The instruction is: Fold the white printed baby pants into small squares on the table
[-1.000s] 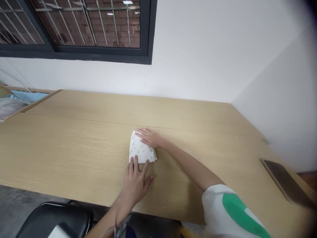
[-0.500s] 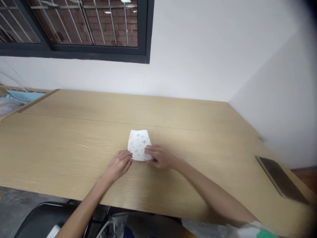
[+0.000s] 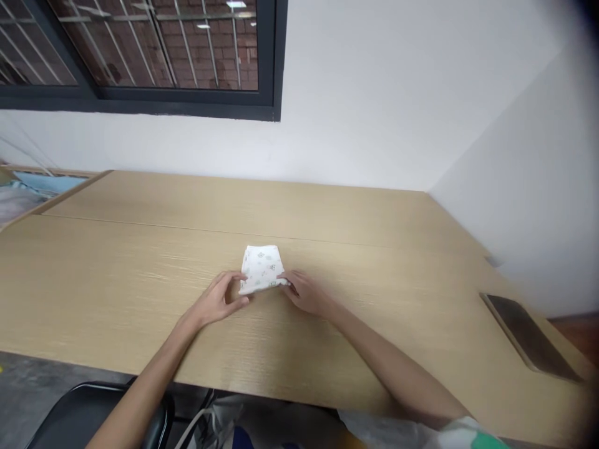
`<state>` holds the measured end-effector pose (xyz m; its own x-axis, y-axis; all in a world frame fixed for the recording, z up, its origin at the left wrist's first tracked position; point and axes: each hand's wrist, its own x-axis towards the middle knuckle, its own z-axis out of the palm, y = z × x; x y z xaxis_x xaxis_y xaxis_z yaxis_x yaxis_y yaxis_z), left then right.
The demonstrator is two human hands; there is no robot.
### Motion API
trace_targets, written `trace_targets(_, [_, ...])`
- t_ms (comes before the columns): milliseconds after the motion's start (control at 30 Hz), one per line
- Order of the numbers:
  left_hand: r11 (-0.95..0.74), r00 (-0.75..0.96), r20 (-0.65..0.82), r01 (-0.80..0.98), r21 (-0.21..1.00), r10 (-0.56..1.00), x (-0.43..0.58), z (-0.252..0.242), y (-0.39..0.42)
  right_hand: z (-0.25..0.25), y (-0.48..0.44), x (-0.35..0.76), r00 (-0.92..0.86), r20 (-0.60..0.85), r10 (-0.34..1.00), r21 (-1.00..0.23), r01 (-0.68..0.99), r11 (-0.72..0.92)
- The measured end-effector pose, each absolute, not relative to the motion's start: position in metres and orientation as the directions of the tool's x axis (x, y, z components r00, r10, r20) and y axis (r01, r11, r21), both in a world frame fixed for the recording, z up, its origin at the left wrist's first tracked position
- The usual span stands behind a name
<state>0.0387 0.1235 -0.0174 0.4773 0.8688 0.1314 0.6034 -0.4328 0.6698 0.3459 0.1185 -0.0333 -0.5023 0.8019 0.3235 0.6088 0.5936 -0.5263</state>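
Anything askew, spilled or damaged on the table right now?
No spill or damage visible. Only the patterned white cloth looks askew: its near edge slants, bunched at the near right corner where the right hand pinches it. Probably just handling, not a fault.

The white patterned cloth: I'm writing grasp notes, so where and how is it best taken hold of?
Probably by its near right corner, pinched from the right: the cloth lies low on the table, and that corner looks bunched up at the right hand's fingers. The left hand is at the left edge.
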Motion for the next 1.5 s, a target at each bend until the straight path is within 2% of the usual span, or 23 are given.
trace_targets(133, [-0.445,0.495,0.129,0.601,0.663,0.86,0.04,-0.021,0.134,-0.023,0.131,0.339,-0.433,0.248,0.867,-0.567,0.66,0.492])
trace_targets(333, [-0.244,0.264,0.061,0.744,0.621,0.963,0.066,-0.026,0.163,-0.019,0.164,0.334,-0.307,0.126,0.943,-0.606,0.729,0.318])
trace_targets(433, [-0.158,0.156,0.051,0.811,0.564,0.986,0.077,-0.029,0.175,-0.023,0.182,0.327,-0.221,0.109,0.969,-0.633,0.736,0.239])
trace_targets(533, [-0.083,0.066,0.052,0.871,0.485,0.996,0.085,-0.032,0.18,-0.031,0.194,0.319,-0.112,0.099,0.989,-0.587,0.796,0.149])
trace_targets(733, [-0.084,0.027,0.156,0.923,0.375,0.987,0.093,-0.034,0.178,-0.037,0.199,0.313,0.017,0.141,0.99,-0.549,0.834,0.064])
trace_targets(833, [-0.167,0.076,0.259,0.921,0.351,0.963,0.101,-0.032,0.178,-0.033,0.192,0.306,0.014,0.306,0.952,-0.388,0.915,0.111])
trace_targets(900, [-0.293,0.189,0.309,0.894,0.339,0.932,0.109,-0.034,0.178,-0.03,0.189,0.298,-0.1,0.376,0.921,-0.246,0.947,0.204])
trace_targets(967, [-0.418,0.314,0.325,0.847,0.328,0.892,0.118,-0.039,0.177,-0.029,0.188,0.291,-0.227,0.367,0.902,-0.178,0.935,0.308])
trace_targets(1067, [-0.487,0.397,0.31,0.813,0.317,0.864,0.128,-0.052,0.173,-0.033,0.191,0.29,-0.358,0.337,0.871,-0.17,0.887,0.43])
trace_targets(1233, [-0.429,0.365,0.254,0.858,0.282,0.896,0.133,-0.065,0.169,-0.045,0.19,0.311,-0.519,0.308,0.797,-0.18,0.791,0.585])
trace_targets(1500, [-0.346,0.332,0.101,0.908,0.234,0.938,0.112,-0.056,0.168,-0.054,0.171,0.336,-0.423,0.245,0.873,-0.078,0.888,0.452])
